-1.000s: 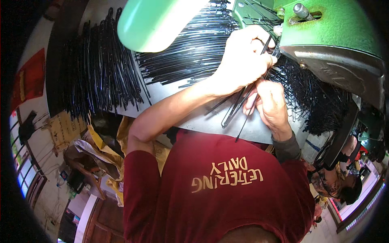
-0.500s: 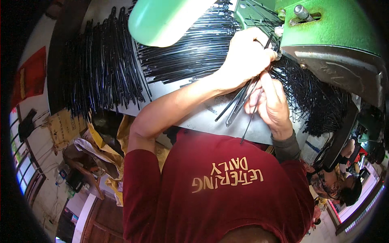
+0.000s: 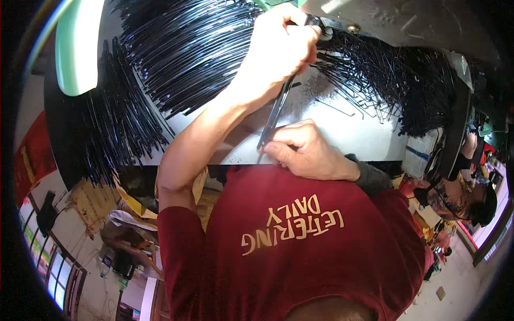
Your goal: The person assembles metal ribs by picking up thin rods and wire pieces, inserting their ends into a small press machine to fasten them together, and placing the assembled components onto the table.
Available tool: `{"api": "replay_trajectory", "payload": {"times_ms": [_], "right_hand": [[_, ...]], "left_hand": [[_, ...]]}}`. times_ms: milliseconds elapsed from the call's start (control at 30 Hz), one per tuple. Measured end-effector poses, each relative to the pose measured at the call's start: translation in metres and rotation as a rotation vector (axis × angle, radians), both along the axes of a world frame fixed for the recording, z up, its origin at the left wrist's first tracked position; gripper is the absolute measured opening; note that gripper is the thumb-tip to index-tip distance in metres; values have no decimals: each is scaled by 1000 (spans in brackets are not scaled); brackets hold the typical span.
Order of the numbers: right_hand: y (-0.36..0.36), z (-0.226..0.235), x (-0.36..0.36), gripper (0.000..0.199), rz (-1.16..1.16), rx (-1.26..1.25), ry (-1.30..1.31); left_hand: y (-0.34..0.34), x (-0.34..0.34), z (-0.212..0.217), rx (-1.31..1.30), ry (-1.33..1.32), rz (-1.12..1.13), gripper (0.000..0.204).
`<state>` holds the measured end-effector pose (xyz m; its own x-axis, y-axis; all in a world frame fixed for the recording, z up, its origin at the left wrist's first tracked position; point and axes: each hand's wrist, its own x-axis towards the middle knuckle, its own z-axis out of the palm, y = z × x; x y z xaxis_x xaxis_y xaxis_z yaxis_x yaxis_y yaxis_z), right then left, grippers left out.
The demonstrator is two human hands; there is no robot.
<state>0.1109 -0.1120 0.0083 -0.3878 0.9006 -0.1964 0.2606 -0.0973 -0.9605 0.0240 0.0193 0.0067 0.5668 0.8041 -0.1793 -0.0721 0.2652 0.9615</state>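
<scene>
Both hands grip one narrow bundle of thin black metal rods (image 3: 275, 115), which runs slantwise over the pale tabletop. At its far end my left hand (image 3: 282, 47) is closed round the rods, close beneath the machine's dark metal part. My right hand (image 3: 306, 148), near the table's front edge, pinches the near end between thumb and fingers. Beyond my left forearm a broad row of similar black rods (image 3: 195, 53) lies side by side. To the right of my hands a tangled heap of black rods (image 3: 396, 75) has bent ends. My left palm hides part of the bundle.
A dark metal machine part (image 3: 396, 18) overhangs the far right of the table (image 3: 326, 120). At the upper left hangs a bright green-white lamp or cover (image 3: 80, 48). More rods (image 3: 115, 117) overhang the left table edge. Another person (image 3: 460, 198) is at the far right.
My right hand has come down from beside the left hand to the rods' near end. The rods were fanned out and now lie together. The whole view has shifted.
</scene>
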Motion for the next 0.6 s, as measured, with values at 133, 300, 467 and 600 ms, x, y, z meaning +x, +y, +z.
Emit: {"api": "replay_trajectory", "payload": {"times_ms": [133, 300, 467, 600], "right_hand": [[-19, -6, 42, 13, -375, 213, -366], [-35, -1, 98, 21, -484, 355, -786], [-19, -3, 106, 13, -224, 550, -915], [-2, -14, 104, 14, -126, 617, -869]], "left_hand": [[6, -52, 13, 192, -19, 261, 8], [21, -161, 12, 679, 865, 527, 27], [-28, -174, 16, 787, 1206, 508, 21], [-75, -118, -8, 767, 744, 212, 9]]}}
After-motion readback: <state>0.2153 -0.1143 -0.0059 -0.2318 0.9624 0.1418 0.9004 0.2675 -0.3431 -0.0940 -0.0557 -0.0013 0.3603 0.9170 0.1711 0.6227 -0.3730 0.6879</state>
